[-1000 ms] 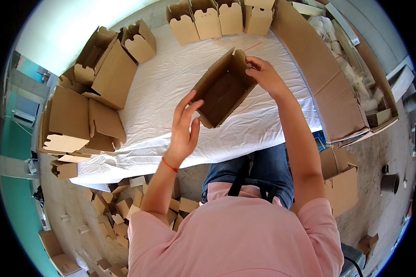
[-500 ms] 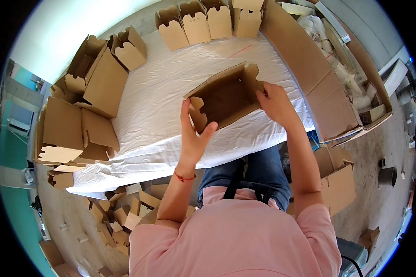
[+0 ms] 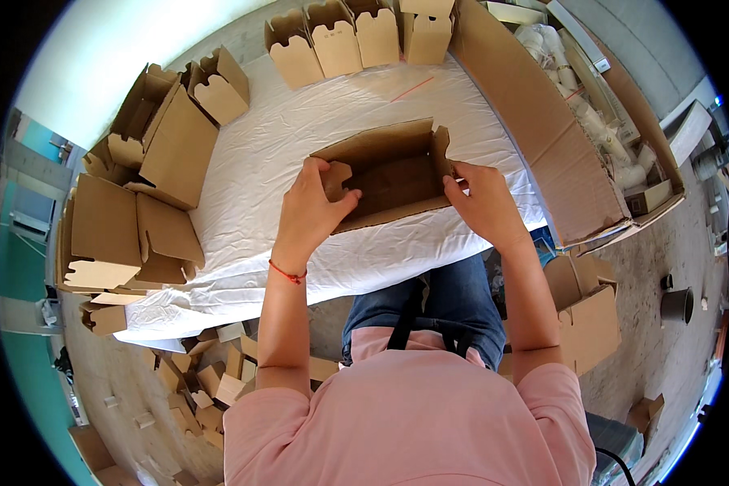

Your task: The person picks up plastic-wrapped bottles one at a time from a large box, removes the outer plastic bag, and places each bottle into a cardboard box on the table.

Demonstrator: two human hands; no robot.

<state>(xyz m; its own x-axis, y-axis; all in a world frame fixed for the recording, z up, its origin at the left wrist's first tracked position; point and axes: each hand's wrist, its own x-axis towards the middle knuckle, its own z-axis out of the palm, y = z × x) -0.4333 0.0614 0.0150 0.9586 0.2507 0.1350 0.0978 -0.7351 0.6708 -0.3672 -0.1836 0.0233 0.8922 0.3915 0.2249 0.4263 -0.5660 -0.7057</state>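
An open brown cardboard box [image 3: 390,216] is held between my hands over the table covered with a white cloth [image 3: 275,146]. Its hollow inside faces up toward me, and a notched end panel stands at each short side. My left hand [image 3: 312,202] grips the left end, with the thumb inside by the notched panel and the fingers mostly behind it. On the right end, my right hand [image 3: 479,201] pinches the edge of the other notched panel between thumb and fingers. A red cord bracelet circles my left wrist.
Several open cardboard boxes [image 3: 336,50] line the table's far edge, and more boxes [image 3: 178,150] stand along its left side. At right sits a large carton [image 3: 543,121] full of wrapped white parts. Cardboard pieces [image 3: 211,381] litter the floor at lower left; a dark bucket [image 3: 677,306] stands at right.
The box has turned a little and sits more level. My left hand has shifted left and now grips the left end panel; my right hand has lowered slightly on the right end.
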